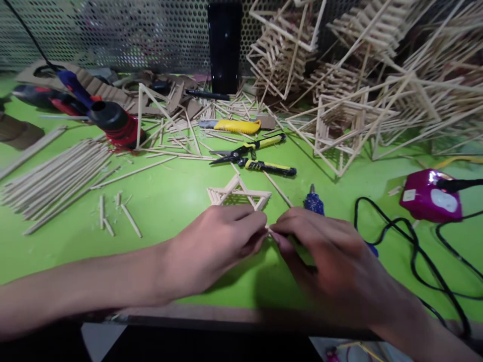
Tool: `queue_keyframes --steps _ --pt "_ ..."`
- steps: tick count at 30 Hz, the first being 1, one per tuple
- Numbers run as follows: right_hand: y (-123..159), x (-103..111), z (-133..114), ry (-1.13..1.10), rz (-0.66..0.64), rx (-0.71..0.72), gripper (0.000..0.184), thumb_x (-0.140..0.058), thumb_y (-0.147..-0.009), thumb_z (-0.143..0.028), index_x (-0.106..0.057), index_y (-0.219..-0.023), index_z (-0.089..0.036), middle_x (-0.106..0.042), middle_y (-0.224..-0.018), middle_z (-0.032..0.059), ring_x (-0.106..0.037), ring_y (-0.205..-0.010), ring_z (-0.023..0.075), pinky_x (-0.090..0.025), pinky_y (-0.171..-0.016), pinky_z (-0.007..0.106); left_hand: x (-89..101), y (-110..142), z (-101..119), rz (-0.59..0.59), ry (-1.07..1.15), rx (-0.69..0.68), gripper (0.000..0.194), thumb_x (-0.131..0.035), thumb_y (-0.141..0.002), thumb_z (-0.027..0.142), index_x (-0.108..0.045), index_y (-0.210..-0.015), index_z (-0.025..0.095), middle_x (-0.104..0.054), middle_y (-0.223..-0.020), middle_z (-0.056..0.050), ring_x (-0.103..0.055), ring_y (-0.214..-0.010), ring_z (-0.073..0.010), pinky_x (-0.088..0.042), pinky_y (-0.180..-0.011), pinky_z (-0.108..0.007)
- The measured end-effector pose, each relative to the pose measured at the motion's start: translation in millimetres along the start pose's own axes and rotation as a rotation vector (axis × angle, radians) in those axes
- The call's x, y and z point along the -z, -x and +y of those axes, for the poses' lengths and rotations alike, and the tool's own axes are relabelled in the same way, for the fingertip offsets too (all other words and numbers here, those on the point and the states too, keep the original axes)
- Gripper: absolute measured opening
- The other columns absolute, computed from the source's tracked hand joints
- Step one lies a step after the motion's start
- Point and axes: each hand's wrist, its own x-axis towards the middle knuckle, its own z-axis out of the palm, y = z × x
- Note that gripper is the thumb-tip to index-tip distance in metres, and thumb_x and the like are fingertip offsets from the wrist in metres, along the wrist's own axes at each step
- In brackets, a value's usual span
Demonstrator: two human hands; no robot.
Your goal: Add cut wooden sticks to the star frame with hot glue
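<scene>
My left hand (219, 241) and my right hand (324, 256) meet at the near middle of the green table (169, 201). Both are closed, pinching fingertips together around a small pale stick piece (268, 230) between them. Just beyond my fingers lies a star-shaped frame of thin wooden sticks (238, 193), partly hidden by my left hand. A blue glue gun (314, 202) lies behind my right hand, mostly hidden by it.
Yellow-handled snips (252, 156) and a yellow utility knife (232, 125) lie past the star. A pile of sticks (53, 181) lies left. Stick-frame cubes (339, 120) crowd the back right. A magenta device (430, 196) with black cables (415, 251) sits right.
</scene>
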Motion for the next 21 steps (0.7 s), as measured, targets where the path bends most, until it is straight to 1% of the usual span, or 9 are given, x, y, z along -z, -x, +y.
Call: queue_keyframes --steps 5,8,11,13,15,16,17,19,21 --pt "-7.8 1.7 -7.6 0.126 -0.011 0.069 0.015 -0.047 -0.096 -0.014 -0.060 -0.089 -0.015 -0.064 -0.079 0.0057 -0.062 -0.070 0.0189 -0.046 -0.063 0.033 1.7 2.3 1.2 0.071 0.085 0.033 0.022 -0.057 -0.095 0.007 -0.053 -0.075 0.015 -0.046 -0.070 0.005 -0.042 -0.061 -0.0056 -0.033 -0.055 -0.017" --pt "-24.1 12.2 -4.1 0.065 -0.007 0.117 0.015 -0.046 -0.097 -0.015 -0.061 -0.092 -0.015 -0.067 -0.084 0.0069 -0.063 -0.076 0.0186 -0.049 -0.069 0.032 10.1 6.7 -4.6 0.112 0.091 0.062 0.020 -0.062 -0.093 0.008 -0.058 -0.074 0.014 -0.053 -0.066 0.005 -0.046 -0.058 -0.0045 -0.035 -0.054 -0.015" --pt "-52.0 23.9 15.9 -0.006 0.062 0.084 0.012 -0.047 -0.096 -0.017 -0.060 -0.096 -0.018 -0.068 -0.089 0.0067 -0.063 -0.080 0.0185 -0.051 -0.071 0.032 27.0 11.6 -20.6 0.219 0.008 0.162 0.019 -0.067 -0.090 0.013 -0.063 -0.071 0.014 -0.064 -0.067 0.003 -0.053 -0.058 -0.0056 -0.036 -0.050 -0.015" --pt "-72.8 23.4 37.1 0.123 0.094 -0.046 0.012 -0.048 -0.093 -0.016 -0.060 -0.093 -0.018 -0.067 -0.091 0.0084 -0.064 -0.083 0.0214 -0.051 -0.075 0.036 39.9 14.7 -34.3 0.337 -0.091 0.257 0.025 -0.069 -0.089 0.020 -0.063 -0.066 0.014 -0.063 -0.063 0.002 -0.050 -0.054 -0.0069 -0.034 -0.047 -0.018" --pt "-91.1 13.5 59.0 0.265 -0.101 -0.201 0.013 -0.053 -0.091 -0.022 -0.060 -0.100 -0.016 -0.067 -0.102 0.0133 -0.064 -0.090 0.0262 -0.051 -0.078 0.041 51.2 18.1 -45.9 0.414 -0.150 0.334 0.025 -0.070 -0.087 0.025 -0.065 -0.065 0.015 -0.061 -0.059 0.002 -0.047 -0.051 -0.0079 -0.032 -0.045 -0.020" --pt "-98.5 6.0 68.6 0.316 -0.233 -0.242 0.020 -0.055 -0.092 -0.028 -0.060 -0.107 -0.016 -0.066 -0.112 0.0157 -0.064 -0.098 0.0289 -0.052 -0.080 0.043 55.8 20.0 -50.0 0.438 -0.152 0.376 0.024 -0.071 -0.086 0.027 -0.066 -0.066 0.015 -0.061 -0.060 0.001 -0.047 -0.052 -0.0085 -0.032 -0.046 -0.021" --pt "-104.7 -2.1 76.6 0.323 -0.290 -0.246 0.023 -0.060 -0.090 -0.033 -0.061 -0.105 -0.015 -0.066 -0.111 0.0162 -0.064 -0.096 0.0299 -0.052 -0.078 0.043 59.7 21.9 -52.7 0.457 -0.150 0.411 0.023 -0.070 -0.086 0.028 -0.066 -0.067 0.015 -0.061 -0.061 0.001 -0.047 -0.052 -0.0091 -0.032 -0.046 -0.022" --pt "-113.8 -16.8 87.4 0.329 -0.366 -0.241 0.021 -0.066 -0.086 -0.036 -0.062 -0.094 -0.017 -0.068 -0.099 0.0140 -0.064 -0.086 0.0278 -0.051 -0.070 0.040 65.9 25.4 -54.4 0.493 -0.154 0.453 0.024 -0.069 -0.086 0.032 -0.065 -0.068 0.016 -0.061 -0.062 -0.001 -0.047 -0.053 -0.0100 -0.032 -0.047 -0.024" --pt "-119.3 -25.1 91.8 0.323 -0.377 -0.238 0.016 -0.067 -0.085 -0.032 -0.060 -0.085 -0.018 -0.067 -0.087 0.0112 -0.062 -0.074 0.0240 -0.048 -0.063 0.036 71.4 27.5 -53.1 0.526 -0.181 0.455 0.026 -0.066 -0.087 0.035 -0.065 -0.068 0.018 -0.060 -0.062 -0.001 -0.046 -0.053 -0.0102 -0.031 -0.048 -0.026"
